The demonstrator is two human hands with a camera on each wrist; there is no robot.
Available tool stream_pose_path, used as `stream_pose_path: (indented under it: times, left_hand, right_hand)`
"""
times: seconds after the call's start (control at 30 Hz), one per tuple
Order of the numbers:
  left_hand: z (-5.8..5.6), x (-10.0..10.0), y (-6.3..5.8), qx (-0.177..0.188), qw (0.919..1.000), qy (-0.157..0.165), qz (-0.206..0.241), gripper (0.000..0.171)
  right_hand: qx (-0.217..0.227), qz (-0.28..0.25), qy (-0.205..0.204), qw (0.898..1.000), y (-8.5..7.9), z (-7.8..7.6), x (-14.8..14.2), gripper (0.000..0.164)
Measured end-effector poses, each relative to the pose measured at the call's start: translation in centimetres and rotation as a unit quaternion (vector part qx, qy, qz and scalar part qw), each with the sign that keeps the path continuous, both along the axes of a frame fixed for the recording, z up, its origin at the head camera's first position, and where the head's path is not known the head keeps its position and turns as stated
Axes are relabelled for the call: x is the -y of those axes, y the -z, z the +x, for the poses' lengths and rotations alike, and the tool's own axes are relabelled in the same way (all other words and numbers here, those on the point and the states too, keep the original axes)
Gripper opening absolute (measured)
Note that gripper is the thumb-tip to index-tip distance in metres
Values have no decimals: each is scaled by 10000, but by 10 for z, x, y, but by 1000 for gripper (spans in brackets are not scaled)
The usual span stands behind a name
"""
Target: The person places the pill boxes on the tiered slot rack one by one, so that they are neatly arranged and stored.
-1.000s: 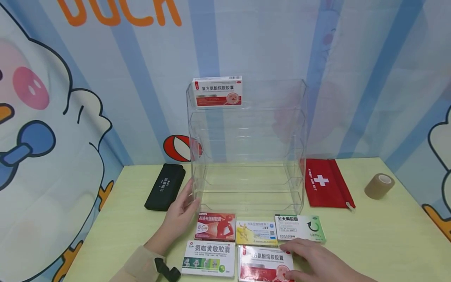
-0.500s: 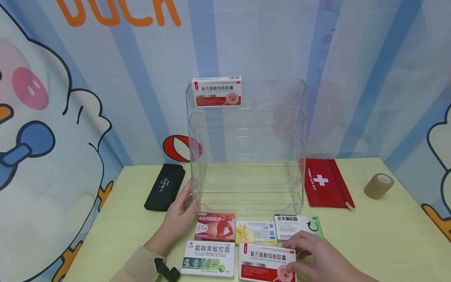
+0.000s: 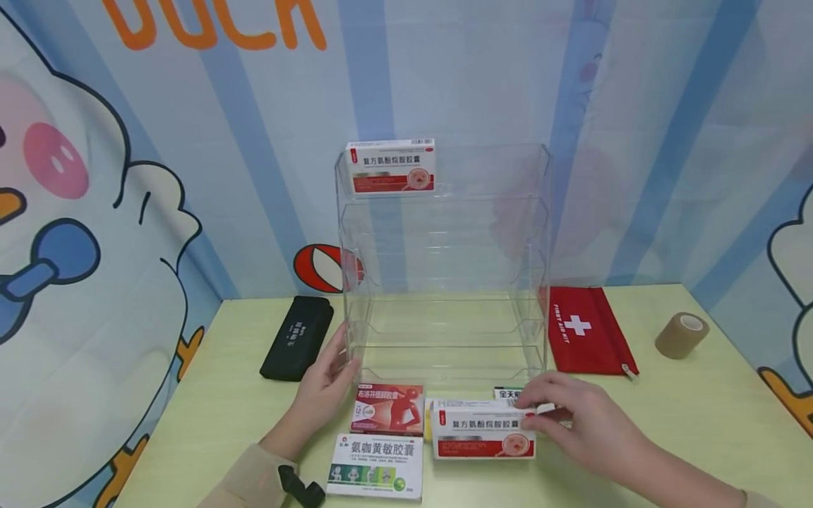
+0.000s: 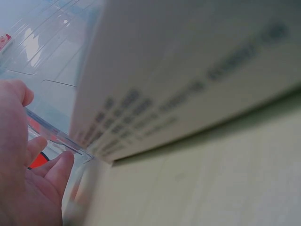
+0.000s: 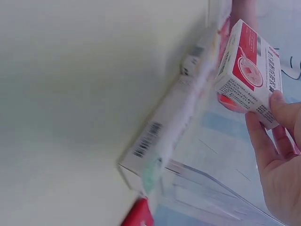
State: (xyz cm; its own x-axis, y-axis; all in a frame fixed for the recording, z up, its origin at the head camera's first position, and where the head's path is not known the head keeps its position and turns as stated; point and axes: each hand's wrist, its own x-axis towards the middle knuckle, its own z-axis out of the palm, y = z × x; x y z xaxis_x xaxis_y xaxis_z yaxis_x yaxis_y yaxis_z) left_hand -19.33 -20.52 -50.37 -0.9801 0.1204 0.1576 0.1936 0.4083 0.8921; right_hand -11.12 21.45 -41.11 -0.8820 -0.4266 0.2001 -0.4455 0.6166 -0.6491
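My right hand (image 3: 581,420) pinches a white and red medicine box (image 3: 484,434) by its right end, thumb in front and fingers behind. In the right wrist view the same medicine box (image 5: 251,73) is tilted. My left hand (image 3: 327,377) rests with extended fingers against the left side of a clear tiered display rack (image 3: 444,358). A matching box (image 3: 392,167) stands in the rack's top tier at the left. On the table lie a red box (image 3: 387,409) and a white and green box (image 3: 375,467). The held box partly covers a yellow box and a green box (image 3: 506,393).
A black zip pouch (image 3: 297,337) lies left of the rack. To the right are a red first aid pouch (image 3: 591,331) and a tan bandage roll (image 3: 682,336). A cartoon-printed backdrop (image 3: 457,77) hangs behind the table (image 3: 686,423).
My right hand has raised the white and red medicine box from the front row and moved it toward the rack, tilting its face upright. My left hand has stayed at the rack's side.
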Motion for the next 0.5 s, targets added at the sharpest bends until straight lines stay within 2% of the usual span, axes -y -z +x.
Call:
stream_pose_path:
  times: [0.17,0.3,0.5]
  left_hand:
    - [-1,1,2,-69,10000,54,16,76]
    - [-2,2,3,-110,9999,44,-5,76]
    - [-1,2,2,-44,10000,54,-1,76]
  right_hand:
    - [-982,-276,105,9947,-21,-13,2,41]
    - [-1806,-204,107,9833,-37,-28,3,43]
    - [-2677,-123,75,9634,-61,-51,6,39]
